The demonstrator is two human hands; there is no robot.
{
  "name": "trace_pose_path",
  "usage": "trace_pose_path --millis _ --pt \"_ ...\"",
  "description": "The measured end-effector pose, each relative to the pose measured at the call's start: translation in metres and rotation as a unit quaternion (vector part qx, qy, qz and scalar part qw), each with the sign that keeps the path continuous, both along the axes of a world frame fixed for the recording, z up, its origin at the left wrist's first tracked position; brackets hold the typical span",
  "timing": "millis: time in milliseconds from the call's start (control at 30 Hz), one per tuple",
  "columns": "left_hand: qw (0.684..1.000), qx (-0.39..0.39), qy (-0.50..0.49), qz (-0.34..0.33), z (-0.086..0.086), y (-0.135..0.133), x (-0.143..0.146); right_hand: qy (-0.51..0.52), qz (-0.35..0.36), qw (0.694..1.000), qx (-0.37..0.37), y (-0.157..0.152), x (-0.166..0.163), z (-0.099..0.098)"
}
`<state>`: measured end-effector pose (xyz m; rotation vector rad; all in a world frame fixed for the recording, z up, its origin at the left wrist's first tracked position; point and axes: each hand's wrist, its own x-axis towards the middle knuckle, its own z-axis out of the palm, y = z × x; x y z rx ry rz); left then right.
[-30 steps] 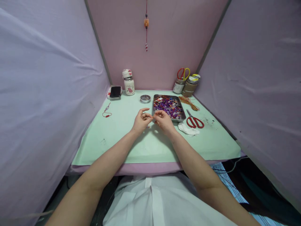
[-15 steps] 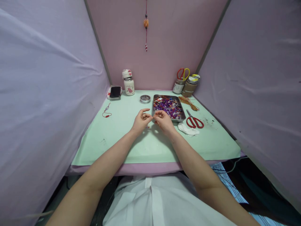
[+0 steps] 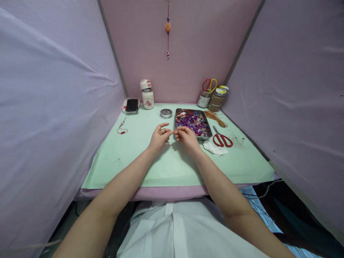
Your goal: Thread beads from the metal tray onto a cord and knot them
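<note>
My left hand and my right hand meet fingertip to fingertip over the green mat, just in front of a metal tray filled with purple, red and pink beads. Both hands pinch something tiny between thumb and forefinger; it looks like a thin cord or a bead, too small to name. A small strung piece hangs or lies just under my left fingers.
Red scissors and a white tissue lie right of the tray, orange cords behind them. Jars with scissors, a white bottle, a phone, a round tin and a red bracelet sit farther back. Fabric walls enclose the table.
My hands stay pinched together almost in place; they have shifted very slightly, and the small strung piece under my left hand shows a bit more.
</note>
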<state>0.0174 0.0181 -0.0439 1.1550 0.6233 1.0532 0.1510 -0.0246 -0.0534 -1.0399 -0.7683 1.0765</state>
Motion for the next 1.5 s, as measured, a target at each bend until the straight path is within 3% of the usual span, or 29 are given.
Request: trace_pose_path --millis 167,467,1033,1200,1500 --pt "1.000 -0.003 -0.018 -0.014 0.002 -0.002 0.001 -0.070 0.030 0.997 0.017 -0.002 0.000 -0.002" --pt "1.000 -0.011 -0.009 -0.009 0.001 -0.002 0.001 -0.079 0.025 0.996 0.045 -0.001 0.003 -0.002" --pt "0.997 0.059 0.048 0.023 -0.005 -0.002 0.001 -0.219 -0.055 0.974 0.028 -0.006 -0.004 0.003" --pt "0.997 0.067 0.039 0.030 -0.004 -0.003 0.002 -0.187 -0.064 0.980 0.002 -0.008 -0.008 0.006" --pt "0.996 0.063 0.040 0.037 -0.007 -0.003 0.003 0.014 -0.015 0.999 -0.026 -0.005 -0.006 0.009"
